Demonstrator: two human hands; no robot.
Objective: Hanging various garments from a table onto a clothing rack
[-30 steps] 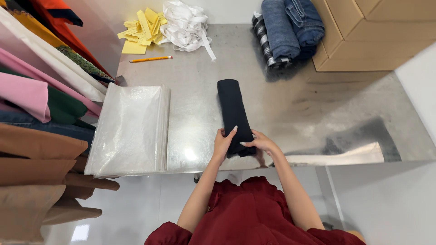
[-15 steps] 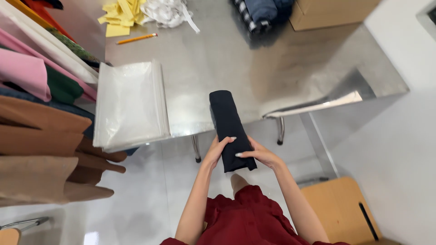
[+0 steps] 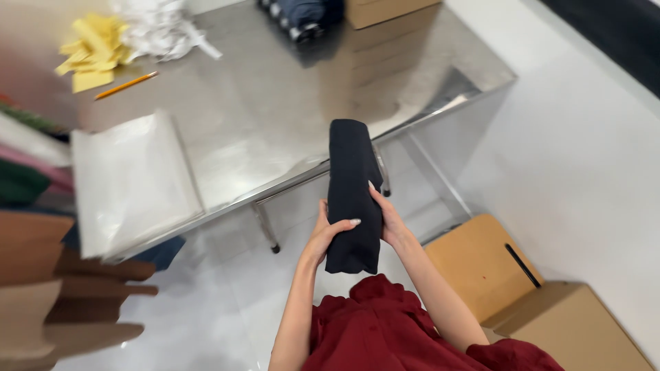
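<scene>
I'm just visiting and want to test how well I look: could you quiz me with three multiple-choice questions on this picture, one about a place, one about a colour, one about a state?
1. Where is the folded black cloth bundle?
A. flat on the steel table
B. held off the table's edge, above the floor
C. inside the cardboard box

2. What colour is the heap of paper slips at the far left of the shiny steel table?
A. yellow
B. blue
C. green

3. How is the bundle held?
A. by one hand
B. by no hand
C. by the left hand and right hand

Key: 1 B, the bundle hangs past the table rim; 2 A, the slips are yellow; 3 C, both hands wrap its lower end.
</scene>
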